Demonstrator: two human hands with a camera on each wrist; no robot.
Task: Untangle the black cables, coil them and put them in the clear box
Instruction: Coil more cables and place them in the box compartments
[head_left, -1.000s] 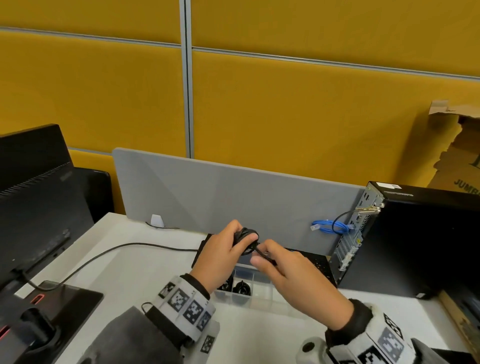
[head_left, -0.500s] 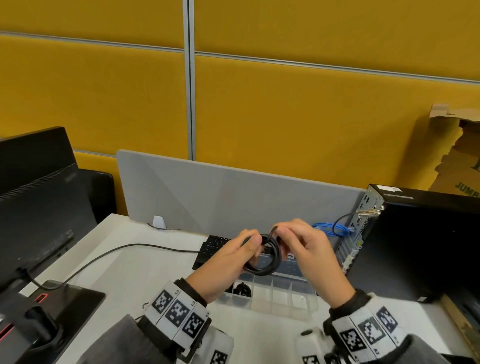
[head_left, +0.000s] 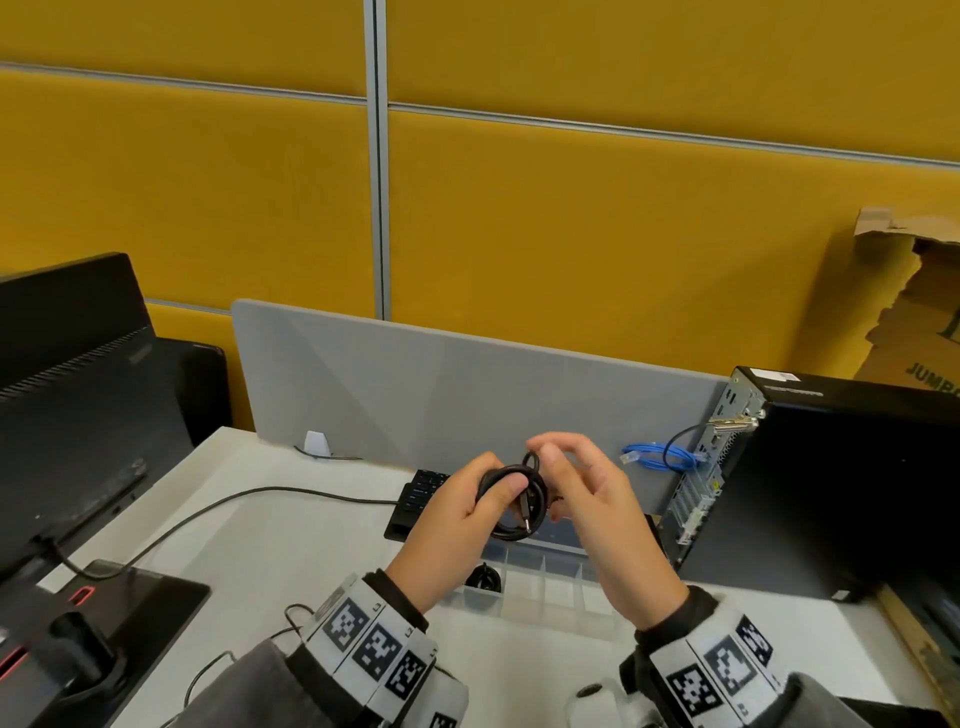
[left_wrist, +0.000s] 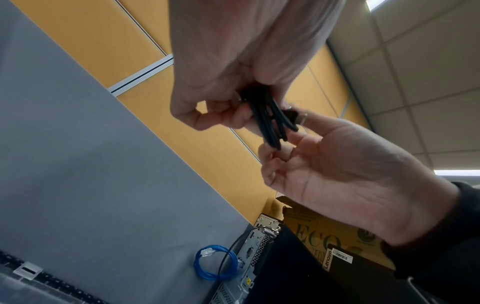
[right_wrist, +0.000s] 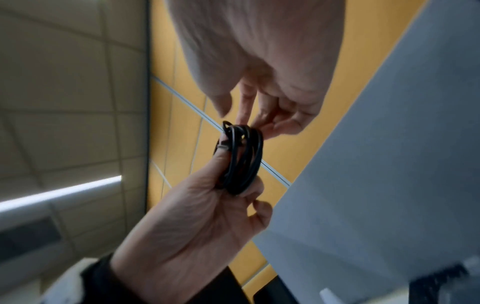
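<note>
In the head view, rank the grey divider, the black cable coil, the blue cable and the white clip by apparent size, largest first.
1. Grey divider
2. Black cable coil, held nearer the camera, so it may look bigger than it is
3. Blue cable
4. White clip

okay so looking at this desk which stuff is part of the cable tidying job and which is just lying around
Job: coiled black cable, pinched by left hand; right hand beside it; clear box.

Lying about: blue cable, keyboard, computer tower, monitor, cardboard box.
</note>
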